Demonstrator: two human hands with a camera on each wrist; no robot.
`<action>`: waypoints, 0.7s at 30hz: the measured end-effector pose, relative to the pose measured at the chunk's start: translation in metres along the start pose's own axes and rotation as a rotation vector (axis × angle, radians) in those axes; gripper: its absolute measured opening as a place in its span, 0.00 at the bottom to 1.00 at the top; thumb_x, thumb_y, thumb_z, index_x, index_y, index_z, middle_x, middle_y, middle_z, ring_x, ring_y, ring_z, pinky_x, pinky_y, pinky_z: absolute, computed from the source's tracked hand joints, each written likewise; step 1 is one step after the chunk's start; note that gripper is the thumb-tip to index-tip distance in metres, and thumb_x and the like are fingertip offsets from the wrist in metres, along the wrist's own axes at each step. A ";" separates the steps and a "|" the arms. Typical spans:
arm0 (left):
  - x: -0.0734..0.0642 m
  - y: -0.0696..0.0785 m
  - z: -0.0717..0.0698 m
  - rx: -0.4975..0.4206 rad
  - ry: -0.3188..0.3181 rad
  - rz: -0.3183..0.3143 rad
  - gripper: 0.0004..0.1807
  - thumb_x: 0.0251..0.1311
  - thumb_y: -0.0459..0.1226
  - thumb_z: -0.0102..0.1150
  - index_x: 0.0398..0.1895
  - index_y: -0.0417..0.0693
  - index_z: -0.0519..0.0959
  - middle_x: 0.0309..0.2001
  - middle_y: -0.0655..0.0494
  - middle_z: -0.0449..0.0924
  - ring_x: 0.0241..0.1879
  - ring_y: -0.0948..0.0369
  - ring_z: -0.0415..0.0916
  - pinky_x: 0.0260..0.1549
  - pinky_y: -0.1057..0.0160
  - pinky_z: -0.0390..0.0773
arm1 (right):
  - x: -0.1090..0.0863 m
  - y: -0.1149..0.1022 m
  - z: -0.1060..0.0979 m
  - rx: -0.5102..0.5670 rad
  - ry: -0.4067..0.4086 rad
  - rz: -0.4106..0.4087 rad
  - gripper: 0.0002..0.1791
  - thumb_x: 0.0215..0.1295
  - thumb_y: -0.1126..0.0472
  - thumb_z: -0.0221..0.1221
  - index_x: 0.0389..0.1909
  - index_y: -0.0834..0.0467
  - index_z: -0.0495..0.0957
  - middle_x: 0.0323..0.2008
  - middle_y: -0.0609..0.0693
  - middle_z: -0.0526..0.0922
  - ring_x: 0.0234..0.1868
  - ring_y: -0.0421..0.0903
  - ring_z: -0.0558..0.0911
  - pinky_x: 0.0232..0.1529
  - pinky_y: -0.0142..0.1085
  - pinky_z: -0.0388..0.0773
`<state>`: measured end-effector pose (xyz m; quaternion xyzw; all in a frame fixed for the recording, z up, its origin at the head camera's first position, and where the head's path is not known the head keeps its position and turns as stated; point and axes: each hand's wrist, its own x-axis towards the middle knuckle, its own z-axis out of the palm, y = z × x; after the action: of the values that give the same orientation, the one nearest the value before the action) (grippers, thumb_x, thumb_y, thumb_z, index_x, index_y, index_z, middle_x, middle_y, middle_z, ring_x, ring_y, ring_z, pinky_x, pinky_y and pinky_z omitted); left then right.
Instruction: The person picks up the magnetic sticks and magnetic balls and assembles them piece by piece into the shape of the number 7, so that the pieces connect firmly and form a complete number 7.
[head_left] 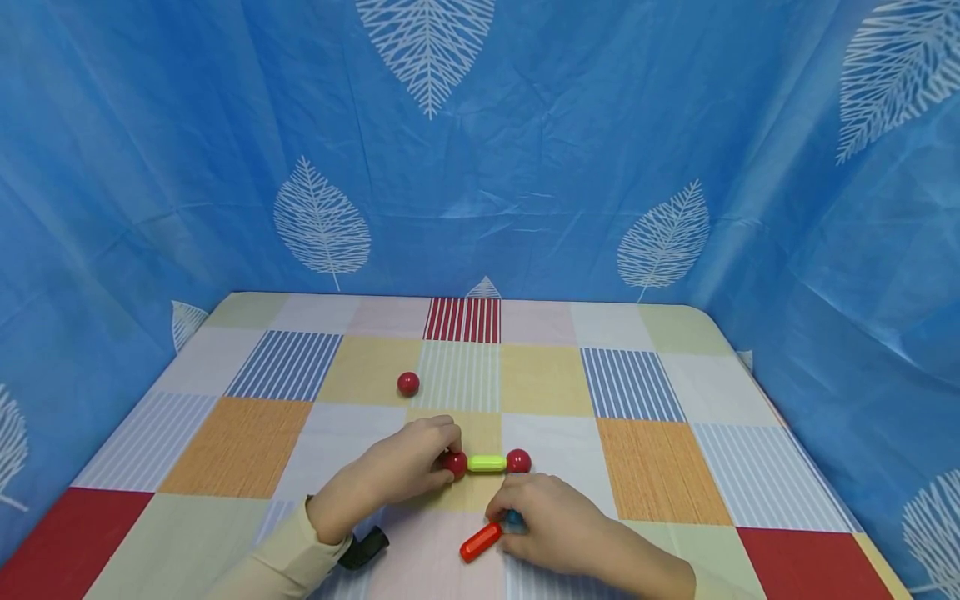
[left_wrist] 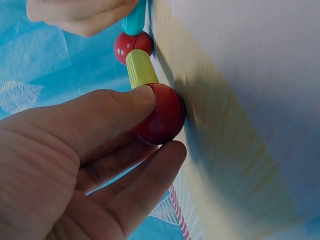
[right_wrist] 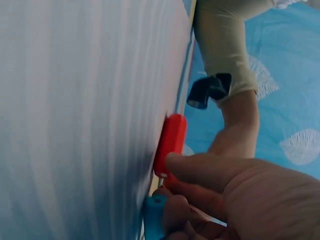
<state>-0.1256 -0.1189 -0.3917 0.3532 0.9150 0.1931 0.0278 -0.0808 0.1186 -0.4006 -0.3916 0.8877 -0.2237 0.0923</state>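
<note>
A yellow-green ribbed rod [head_left: 487, 463] lies between two red balls, one [head_left: 457, 464] at its left end and one [head_left: 518, 461] at its right. My left hand [head_left: 408, 460] pinches the left ball, its thumb on one side and fingertips on the other, as the left wrist view shows. Nearer the front, my right hand [head_left: 558, 521] holds one end of a red rod [head_left: 481, 542] between thumb and fingers. A blue rod [right_wrist: 155, 216] sits under the right fingers, beside the end of the red rod and partly hidden.
Another red ball [head_left: 408, 383] lies farther back, left of the middle. A patchwork cloth [head_left: 645, 467] covers the table. A blue curtain [head_left: 525, 150] with white leaf prints stands around its back and sides. A black strapped device [head_left: 363, 550] is on the left wrist.
</note>
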 end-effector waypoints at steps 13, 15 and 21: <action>0.000 0.006 -0.001 0.116 0.015 -0.027 0.10 0.55 0.41 0.69 0.30 0.49 0.77 0.30 0.63 0.69 0.25 0.67 0.65 0.26 0.70 0.71 | -0.002 0.021 -0.014 0.068 0.071 -0.107 0.16 0.57 0.73 0.59 0.39 0.50 0.82 0.40 0.36 0.77 0.41 0.35 0.76 0.46 0.30 0.75; 0.000 0.008 -0.002 0.152 0.043 -0.021 0.10 0.55 0.41 0.68 0.28 0.50 0.76 0.29 0.63 0.67 0.24 0.67 0.64 0.24 0.70 0.70 | -0.001 0.024 -0.013 0.042 0.072 -0.128 0.15 0.57 0.73 0.59 0.39 0.50 0.82 0.41 0.36 0.77 0.43 0.34 0.76 0.48 0.30 0.75; -0.001 0.021 -0.004 0.152 0.022 0.049 0.15 0.57 0.45 0.65 0.21 0.56 0.69 0.21 0.67 0.62 0.18 0.69 0.60 0.17 0.70 0.63 | 0.002 0.030 -0.013 -0.022 0.066 -0.196 0.13 0.59 0.72 0.61 0.38 0.51 0.81 0.41 0.36 0.76 0.42 0.33 0.76 0.46 0.29 0.74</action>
<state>-0.1123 -0.1072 -0.3806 0.3743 0.9184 0.1277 -0.0138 -0.1059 0.1392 -0.4034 -0.4701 0.8500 -0.2347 0.0364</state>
